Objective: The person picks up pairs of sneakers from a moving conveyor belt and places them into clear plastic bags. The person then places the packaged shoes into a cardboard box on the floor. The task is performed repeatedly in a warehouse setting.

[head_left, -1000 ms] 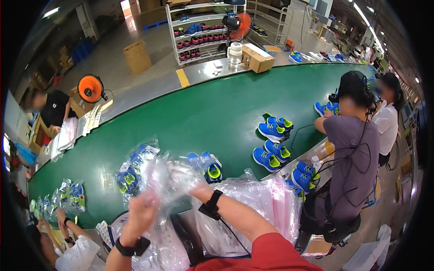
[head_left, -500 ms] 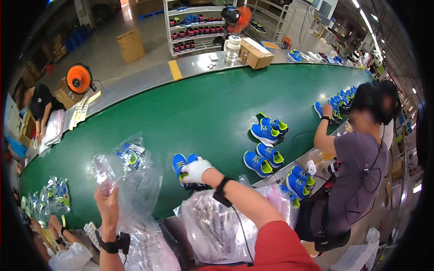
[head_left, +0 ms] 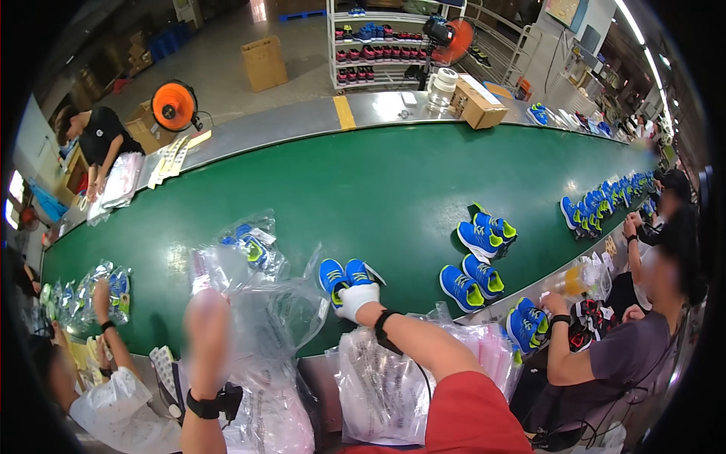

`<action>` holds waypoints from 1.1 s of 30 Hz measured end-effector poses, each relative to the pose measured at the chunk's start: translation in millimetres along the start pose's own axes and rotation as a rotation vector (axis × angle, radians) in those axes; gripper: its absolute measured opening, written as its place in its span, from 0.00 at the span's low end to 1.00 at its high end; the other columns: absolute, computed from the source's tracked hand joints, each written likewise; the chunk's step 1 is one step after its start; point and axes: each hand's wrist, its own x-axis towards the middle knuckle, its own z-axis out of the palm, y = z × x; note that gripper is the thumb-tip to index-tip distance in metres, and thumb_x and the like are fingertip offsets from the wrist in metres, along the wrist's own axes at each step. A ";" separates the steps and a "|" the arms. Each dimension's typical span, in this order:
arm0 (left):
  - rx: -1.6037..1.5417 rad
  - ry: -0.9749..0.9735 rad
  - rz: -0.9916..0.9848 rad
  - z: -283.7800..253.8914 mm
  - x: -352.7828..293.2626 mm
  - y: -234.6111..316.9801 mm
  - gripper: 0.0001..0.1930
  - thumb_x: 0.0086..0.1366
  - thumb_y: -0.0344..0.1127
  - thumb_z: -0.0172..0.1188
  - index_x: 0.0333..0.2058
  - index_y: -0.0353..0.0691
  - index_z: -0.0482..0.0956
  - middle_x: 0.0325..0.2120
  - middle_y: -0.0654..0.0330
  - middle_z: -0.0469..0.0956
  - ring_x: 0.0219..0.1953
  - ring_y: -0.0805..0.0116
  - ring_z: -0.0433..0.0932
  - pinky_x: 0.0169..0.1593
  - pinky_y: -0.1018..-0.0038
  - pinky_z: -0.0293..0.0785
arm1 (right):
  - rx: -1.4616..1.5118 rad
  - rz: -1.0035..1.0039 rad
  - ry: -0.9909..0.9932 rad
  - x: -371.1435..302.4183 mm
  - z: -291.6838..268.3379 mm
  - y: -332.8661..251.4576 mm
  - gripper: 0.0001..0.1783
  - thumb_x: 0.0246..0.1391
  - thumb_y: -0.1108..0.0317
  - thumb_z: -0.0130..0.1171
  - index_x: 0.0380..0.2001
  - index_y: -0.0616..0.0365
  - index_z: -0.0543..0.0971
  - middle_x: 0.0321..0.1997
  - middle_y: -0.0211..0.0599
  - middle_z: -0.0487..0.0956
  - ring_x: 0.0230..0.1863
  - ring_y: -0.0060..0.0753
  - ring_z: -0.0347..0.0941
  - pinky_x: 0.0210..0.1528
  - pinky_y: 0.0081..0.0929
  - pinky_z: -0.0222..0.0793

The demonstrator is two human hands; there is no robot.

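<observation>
In a white glove, my right hand [head_left: 357,301] grips a pair of blue sneakers [head_left: 346,277] with lime-green trim at their heel end. The sneakers are over the green belt, toes pointing away from me. To their left, my left hand [head_left: 208,321] is smeared, its fingers closed on a clear plastic bag [head_left: 276,306]. The bag's loose film spreads to the right, its edge close beside the sneakers. Beyond it lies another pair of blue sneakers inside a clear bag [head_left: 253,244].
Stacked plastic bags [head_left: 382,386] lie at the near edge. Two loose pairs of sneakers [head_left: 473,281] sit to the right, and bagged shoes [head_left: 91,291] to the left. Co-workers [head_left: 605,348] are at both sides. A cardboard box [head_left: 480,104] stands on the far ledge.
The view has swung left. My right hand and the sneakers are nearer the bag, whose film now spreads toward them. The right-hand co-worker's hand has left the belt's row of shoes.
</observation>
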 end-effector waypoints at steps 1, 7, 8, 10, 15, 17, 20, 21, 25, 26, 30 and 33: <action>-0.028 0.019 -0.008 3.0 -0.8 6.9 0.04 0.62 0.29 0.56 0.29 0.36 0.74 0.20 0.75 0.65 0.23 0.86 0.58 0.25 0.84 0.53 | 0.091 0.014 0.077 -3.4 -9.8 3.3 0.24 0.41 0.46 0.59 0.42 0.43 0.79 0.41 0.33 0.80 0.44 0.42 0.76 0.44 0.51 0.65; -0.070 -0.095 -0.110 21.6 3.3 30.3 0.04 0.61 0.30 0.57 0.30 0.35 0.75 0.18 0.74 0.66 0.21 0.86 0.59 0.22 0.82 0.54 | 1.392 -0.177 0.275 -99.2 -98.1 57.4 0.24 0.55 0.50 0.49 0.41 0.60 0.75 0.38 0.38 0.80 0.40 0.32 0.76 0.42 0.31 0.71; -0.038 -0.084 -0.115 21.0 4.9 29.6 0.04 0.61 0.30 0.58 0.30 0.35 0.76 0.18 0.74 0.67 0.21 0.86 0.59 0.22 0.82 0.54 | 1.443 -0.265 0.298 -123.8 -114.8 53.3 0.27 0.57 0.48 0.47 0.45 0.63 0.73 0.42 0.39 0.79 0.43 0.30 0.76 0.44 0.29 0.71; -0.014 -0.126 -0.112 35.7 11.3 28.3 0.05 0.60 0.30 0.58 0.29 0.34 0.76 0.18 0.73 0.68 0.21 0.86 0.60 0.21 0.81 0.54 | 2.012 -0.538 0.477 -156.5 -109.8 44.9 0.42 0.54 0.35 0.42 0.58 0.61 0.64 0.54 0.45 0.72 0.55 0.41 0.69 0.60 0.42 0.61; -0.077 -0.187 0.046 71.7 11.0 60.0 0.06 0.60 0.30 0.57 0.32 0.33 0.78 0.20 0.70 0.73 0.23 0.83 0.65 0.25 0.79 0.63 | 0.753 -0.423 0.567 -180.9 -81.6 35.9 0.28 0.45 0.42 0.57 0.39 0.54 0.78 0.36 0.40 0.77 0.41 0.40 0.73 0.43 0.37 0.69; -0.212 -0.262 0.106 96.7 -3.6 69.8 0.07 0.61 0.29 0.56 0.37 0.34 0.78 0.20 0.63 0.76 0.24 0.80 0.68 0.29 0.79 0.68 | 0.213 -0.443 0.677 -172.8 -71.2 8.2 0.21 0.45 0.45 0.57 0.29 0.51 0.80 0.26 0.39 0.76 0.35 0.40 0.73 0.36 0.36 0.70; -0.057 -0.450 0.438 138.7 -35.6 65.1 0.10 0.58 0.29 0.55 0.39 0.35 0.76 0.21 0.46 0.77 0.24 0.50 0.78 0.28 0.62 0.72 | -0.153 -0.294 0.620 -144.3 -46.8 -8.0 0.14 0.49 0.54 0.55 0.23 0.50 0.80 0.26 0.38 0.76 0.34 0.36 0.73 0.37 0.32 0.68; -0.019 -0.527 0.477 149.3 -39.2 74.2 0.09 0.58 0.30 0.55 0.38 0.35 0.76 0.21 0.44 0.76 0.25 0.46 0.77 0.28 0.61 0.72 | -0.228 -0.288 0.579 -150.6 -48.6 -8.2 0.12 0.48 0.57 0.54 0.22 0.51 0.80 0.26 0.37 0.76 0.35 0.36 0.73 0.36 0.32 0.67; -0.001 -0.412 0.208 168.3 24.6 89.0 0.08 0.61 0.32 0.52 0.35 0.33 0.74 0.23 0.42 0.75 0.24 0.47 0.76 0.27 0.61 0.71 | -0.389 -0.394 0.557 -179.8 -60.3 -20.3 0.10 0.43 0.65 0.52 0.24 0.52 0.82 0.25 0.34 0.77 0.38 0.36 0.71 0.36 0.34 0.62; 0.026 -0.415 0.212 171.7 30.8 93.7 0.08 0.60 0.32 0.51 0.34 0.32 0.74 0.23 0.42 0.75 0.23 0.47 0.76 0.27 0.61 0.71 | -0.363 -0.449 0.582 -175.1 -60.1 -25.0 0.11 0.42 0.63 0.53 0.24 0.53 0.82 0.25 0.35 0.78 0.36 0.35 0.71 0.36 0.34 0.62; 0.087 -0.779 0.659 196.2 -2.3 93.6 0.08 0.56 0.28 0.54 0.35 0.33 0.77 0.25 0.47 0.78 0.23 0.58 0.77 0.28 0.67 0.72 | -0.087 -0.619 0.719 -162.3 -90.7 -5.5 0.12 0.47 0.63 0.53 0.34 0.56 0.78 0.24 0.38 0.76 0.31 0.37 0.74 0.32 0.38 0.69; 0.262 -1.067 0.332 152.5 -17.0 119.7 0.05 0.56 0.28 0.54 0.30 0.33 0.76 0.22 0.44 0.76 0.23 0.46 0.75 0.29 0.64 0.72 | 0.195 -0.364 0.610 -129.1 -87.5 22.3 0.15 0.48 0.60 0.53 0.37 0.57 0.77 0.26 0.42 0.78 0.29 0.41 0.76 0.31 0.39 0.72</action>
